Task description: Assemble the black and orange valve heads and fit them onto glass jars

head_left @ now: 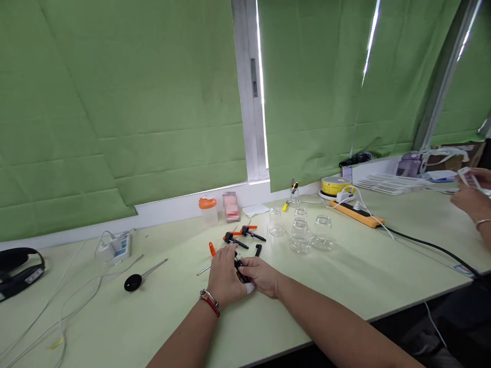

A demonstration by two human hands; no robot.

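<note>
My left hand (225, 276) and my right hand (263, 276) meet at the middle of the table, fingers closed around a black clamp-like tool (242, 273) that they mostly hide. A white wrap covers a fingertip or thumb tip where the hands meet. Beyond my left hand an orange tip (212, 249) and a thin metal rod (203, 270) stick out; whether they belong to the held tool I cannot tell. A black handle piece (258, 250) shows just past my right hand. Farther back lie two orange-and-black clamps, the left clamp (235, 240) and the right clamp (252, 233).
Several upturned clear glasses (300, 236) stand right of the clamps. An orange-lidded cup (208, 209) is at the back. A black-headed probe (133, 282), cables and headphones (21, 273) lie left. An orange power strip (356, 213) and another person's hands (473, 199) are right.
</note>
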